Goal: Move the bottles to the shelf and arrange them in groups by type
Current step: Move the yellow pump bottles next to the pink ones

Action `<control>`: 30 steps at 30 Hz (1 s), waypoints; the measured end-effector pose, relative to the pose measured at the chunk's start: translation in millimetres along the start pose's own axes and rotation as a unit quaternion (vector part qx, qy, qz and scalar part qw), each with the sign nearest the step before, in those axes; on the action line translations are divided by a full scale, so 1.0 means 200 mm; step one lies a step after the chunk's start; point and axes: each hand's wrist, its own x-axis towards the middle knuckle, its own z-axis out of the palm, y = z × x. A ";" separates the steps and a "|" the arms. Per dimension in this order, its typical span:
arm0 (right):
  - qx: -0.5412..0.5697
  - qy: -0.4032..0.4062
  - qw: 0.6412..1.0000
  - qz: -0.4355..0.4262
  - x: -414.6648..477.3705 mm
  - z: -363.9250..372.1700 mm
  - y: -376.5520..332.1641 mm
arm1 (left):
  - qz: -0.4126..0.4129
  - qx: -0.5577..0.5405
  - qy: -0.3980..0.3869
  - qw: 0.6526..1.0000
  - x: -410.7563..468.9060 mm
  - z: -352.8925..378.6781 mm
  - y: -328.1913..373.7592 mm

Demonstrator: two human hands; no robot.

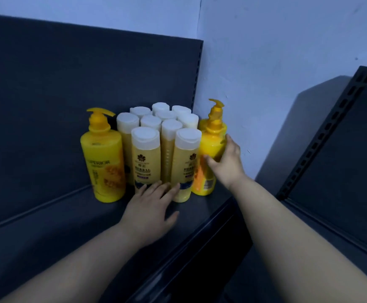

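Ten white-capped bottles (145, 154), counted by their caps, stand on one dark shelf (46, 215), two of them showing HERBAL labels at the front. Two yellow pump bottles are plain to see, the left pump bottle (102, 162) and the right pump bottle (211, 147); whether a third stands behind the right one cannot be told. Two bare hands are in view, one left hand (149, 206) and one right hand (228, 158).

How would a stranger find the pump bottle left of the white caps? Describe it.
On the dark shelf stands a cluster of white-capped bottles. At its left end is a yellow pump bottle labelled SUPERIOR; no hand touches it, unlike the right-end pump bottle.
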 end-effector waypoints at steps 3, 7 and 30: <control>0.036 -0.002 0.999 -0.001 0.10 0.05 0.01 | -0.010 -0.008 -0.009 1.000 0.01 0.03 0.02; 0.087 0.031 0.996 0.007 0.14 0.09 0.02 | -0.026 0.001 -0.023 0.999 0.01 0.04 0.00; 0.188 0.059 0.969 -0.147 -0.51 0.15 -0.28 | -0.073 -0.477 0.088 0.871 -0.06 -0.16 0.02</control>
